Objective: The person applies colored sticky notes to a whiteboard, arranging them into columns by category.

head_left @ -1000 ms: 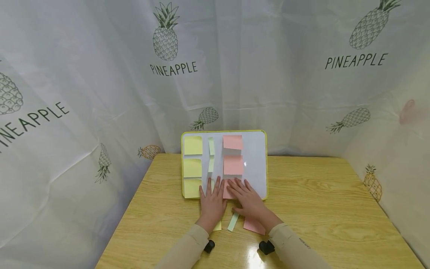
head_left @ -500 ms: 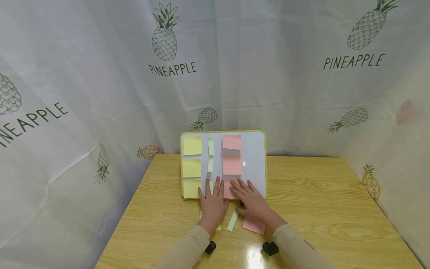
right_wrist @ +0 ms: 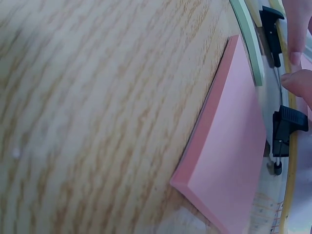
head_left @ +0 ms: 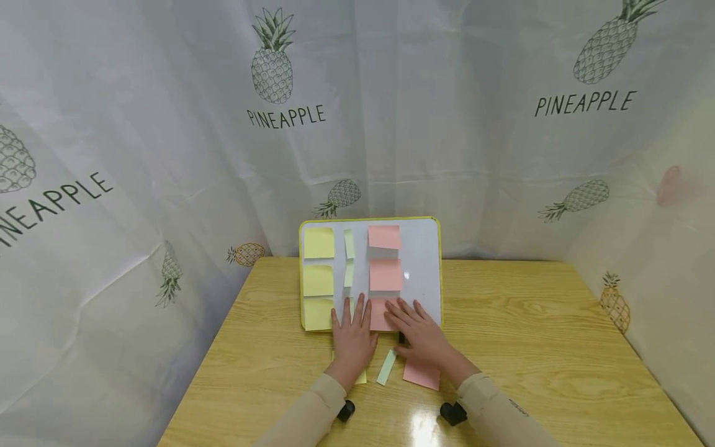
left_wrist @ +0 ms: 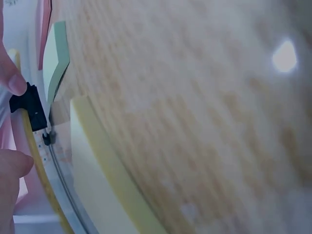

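A white board with a yellow frame (head_left: 441,273) leans against the curtain at the table's far edge. It carries three yellow notes (head_left: 318,243), green strips (head_left: 349,243) and three pink notes (head_left: 384,237). My left hand (head_left: 352,328) lies flat with straight fingers on the board's lower edge, between the lowest yellow note (head_left: 316,314) and the lowest pink note (head_left: 380,315). My right hand (head_left: 418,327) rests flat beside it, its fingers touching that pink note. Neither hand grips anything.
On the wooden table (head_left: 530,347) near my wrists lie a yellow pad (left_wrist: 97,170), a green strip pad (head_left: 386,367) and a pink pad (right_wrist: 229,141). Black clips (right_wrist: 287,129) sit at the board's bottom edge. A pineapple-print curtain (head_left: 167,155) closes off three sides.
My right hand has slid a little to the right, uncovering more of the lowest pink note and a black clip. The left hand has stayed almost still.
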`<state>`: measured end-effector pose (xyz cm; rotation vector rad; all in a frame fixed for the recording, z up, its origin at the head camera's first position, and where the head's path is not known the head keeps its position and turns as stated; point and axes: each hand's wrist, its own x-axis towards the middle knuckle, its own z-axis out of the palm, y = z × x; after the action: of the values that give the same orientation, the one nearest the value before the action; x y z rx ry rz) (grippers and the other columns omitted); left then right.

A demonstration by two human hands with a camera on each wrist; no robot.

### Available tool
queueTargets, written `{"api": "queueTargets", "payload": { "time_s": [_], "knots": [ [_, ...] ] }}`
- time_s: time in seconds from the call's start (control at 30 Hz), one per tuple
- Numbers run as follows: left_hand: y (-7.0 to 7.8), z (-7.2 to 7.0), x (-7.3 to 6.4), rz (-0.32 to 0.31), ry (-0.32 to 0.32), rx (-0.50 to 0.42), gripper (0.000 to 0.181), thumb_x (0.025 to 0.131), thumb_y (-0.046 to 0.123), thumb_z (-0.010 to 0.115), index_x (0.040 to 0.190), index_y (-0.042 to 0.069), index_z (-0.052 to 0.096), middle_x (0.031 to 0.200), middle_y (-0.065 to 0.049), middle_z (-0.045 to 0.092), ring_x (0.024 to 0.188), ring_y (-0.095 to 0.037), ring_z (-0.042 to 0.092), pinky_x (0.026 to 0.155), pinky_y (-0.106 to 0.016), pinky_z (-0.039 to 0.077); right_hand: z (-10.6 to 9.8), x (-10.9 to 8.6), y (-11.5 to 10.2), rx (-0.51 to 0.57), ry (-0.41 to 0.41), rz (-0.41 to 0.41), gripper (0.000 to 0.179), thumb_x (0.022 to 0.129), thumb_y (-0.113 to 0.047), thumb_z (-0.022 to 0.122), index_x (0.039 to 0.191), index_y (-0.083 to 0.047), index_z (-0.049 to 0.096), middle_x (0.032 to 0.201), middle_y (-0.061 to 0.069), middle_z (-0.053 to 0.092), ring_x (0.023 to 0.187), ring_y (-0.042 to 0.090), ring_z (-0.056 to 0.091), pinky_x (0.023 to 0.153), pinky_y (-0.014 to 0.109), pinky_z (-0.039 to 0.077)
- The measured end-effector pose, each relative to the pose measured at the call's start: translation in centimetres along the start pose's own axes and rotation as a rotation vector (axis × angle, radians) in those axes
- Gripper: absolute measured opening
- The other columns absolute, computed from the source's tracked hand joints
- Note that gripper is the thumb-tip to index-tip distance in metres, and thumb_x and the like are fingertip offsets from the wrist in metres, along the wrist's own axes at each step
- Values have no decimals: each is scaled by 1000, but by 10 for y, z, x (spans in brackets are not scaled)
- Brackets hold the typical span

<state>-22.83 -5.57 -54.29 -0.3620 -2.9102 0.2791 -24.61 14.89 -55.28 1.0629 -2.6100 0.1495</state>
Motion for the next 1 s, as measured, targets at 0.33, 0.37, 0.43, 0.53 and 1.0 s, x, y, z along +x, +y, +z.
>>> {"api": "queueTargets", "payload": {
  "time_s": [0.33,0.37,0.43,0.53,1.0],
  "knots": [
    [-7,3,2,59,52,14,82,93,60,52,157,20,20,162,-5,12,145,-36,13,109,-66,14,-3,-2,0,8,5,-20,84,83,-44,74,150,-9,38,158,6,27,145,31,20,115,52,13],
    [-8,3,1,62,59,9,82,93,59,53,157,20,21,162,-5,12,145,-36,14,109,-65,14,-3,-2,0,8,1,-22,84,83,-44,73,150,-8,38,158,6,27,145,31,20,115,52,13],
    [-9,4,1,70,71,-5,81,93,58,55,157,20,23,162,-5,13,145,-36,14,109,-65,15,-4,-3,0,6,-6,-27,83,84,-44,73,151,-8,37,158,7,27,145,31,19,115,52,12],
    [-10,5,0,79,75,-16,81,92,58,56,157,20,23,162,-6,13,145,-36,14,110,-63,16,-6,-3,1,4,-5,-45,82,85,-45,72,150,-8,38,158,8,27,145,32,20,115,52,13],
    [-20,8,2,176,56,-38,81,91,66,50,156,24,25,163,-3,4,146,-33,10,111,-63,12,-25,-11,12,64,-44,-66,81,83,-42,75,148,-6,42,155,13,32,143,37,23,114,53,14]
  ]
}}
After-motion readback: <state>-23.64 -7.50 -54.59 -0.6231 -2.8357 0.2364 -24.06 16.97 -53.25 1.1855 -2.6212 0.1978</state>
